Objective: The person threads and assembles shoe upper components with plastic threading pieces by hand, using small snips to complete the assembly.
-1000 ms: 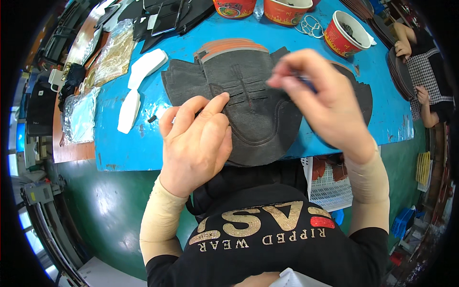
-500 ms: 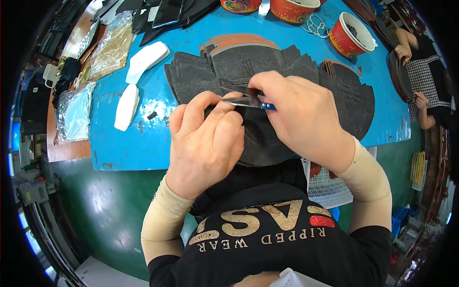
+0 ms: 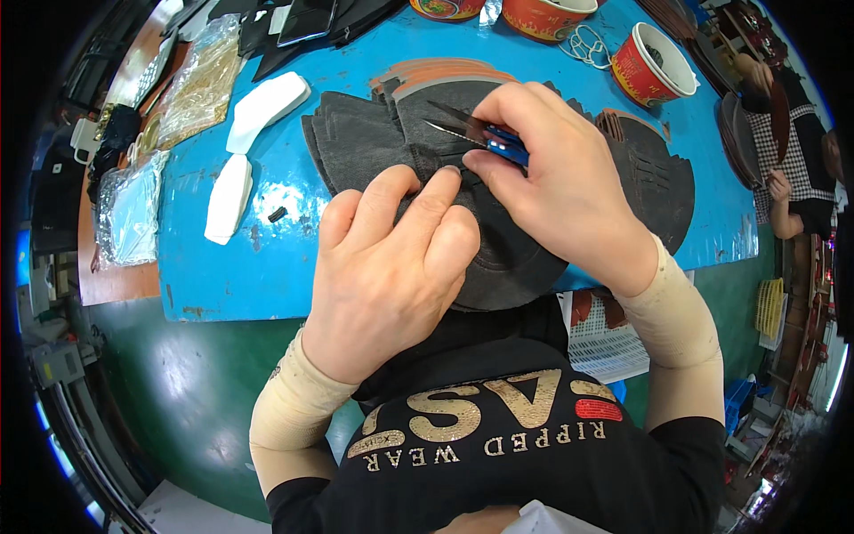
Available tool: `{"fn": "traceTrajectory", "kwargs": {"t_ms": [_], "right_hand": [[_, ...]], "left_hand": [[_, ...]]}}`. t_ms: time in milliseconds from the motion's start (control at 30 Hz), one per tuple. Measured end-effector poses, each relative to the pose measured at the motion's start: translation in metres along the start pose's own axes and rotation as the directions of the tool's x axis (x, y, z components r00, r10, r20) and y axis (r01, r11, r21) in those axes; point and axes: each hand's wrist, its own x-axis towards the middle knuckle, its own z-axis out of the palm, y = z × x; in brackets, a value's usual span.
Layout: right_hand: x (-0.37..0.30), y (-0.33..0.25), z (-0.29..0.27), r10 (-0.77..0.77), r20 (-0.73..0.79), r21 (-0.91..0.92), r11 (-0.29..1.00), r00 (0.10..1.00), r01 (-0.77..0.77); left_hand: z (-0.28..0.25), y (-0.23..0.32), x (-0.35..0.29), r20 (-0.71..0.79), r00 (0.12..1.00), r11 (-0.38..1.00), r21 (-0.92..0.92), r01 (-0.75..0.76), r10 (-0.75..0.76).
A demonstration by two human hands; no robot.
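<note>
My right hand is closed around blue-handled thread snips, whose two narrow blades stand apart and point left over the dark grey pieces. Just below the blades, my left hand bends its fingers onto a dark grey, suede-like piece with a rounded near edge. The left index fingertip presses on it close to a row of slits or seams; the thumb's underside is hidden. Beneath and beyond lies a fanned stack of similar grey pieces with orange-brown edges at the back.
White shaped pieces and a small black scrap lie left on the blue table. Plastic-wrapped packets are farther left. Red paper tubs and a white cord loop stand at the back. Another person works at right.
The snips and my right hand have moved up and away from my left fingertips. My left index finger has straightened rightward onto the piece. The other person's hand has shifted.
</note>
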Motion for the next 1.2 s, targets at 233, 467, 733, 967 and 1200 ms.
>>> {"fn": "traceTrajectory", "kwargs": {"t_ms": [233, 467, 733, 967, 1200], "right_hand": [[-0.003, -0.002, -0.001, 0.023, -0.019, -0.036, 0.999, 1.0, -0.023], [-0.024, 0.023, -0.018, 0.186, -0.145, 0.209, 0.966, 0.972, -0.153], [-0.022, 0.019, -0.008, 0.213, -0.112, 0.09, 0.975, 0.971, -0.204], [-0.024, 0.029, -0.006, 0.254, -0.083, 0.23, 0.946, 0.964, -0.229], [-0.033, 0.016, -0.008, 0.134, -0.164, 0.124, 0.986, 0.977, -0.114]], "left_hand": [[0.002, -0.015, -0.002, -0.046, 0.999, 0.988, -0.157, 0.008, -0.015], [-0.004, -0.01, 0.007, -0.063, 0.997, 0.96, -0.279, 0.025, -0.044], [0.009, 0.005, 0.016, -0.028, 0.999, 0.991, -0.131, -0.037, 0.034], [0.02, -0.001, 0.011, -0.1, 0.994, 0.984, -0.168, -0.057, 0.04], [0.01, 0.008, -0.002, -0.129, 0.992, 0.993, -0.117, -0.023, 0.008]]}}
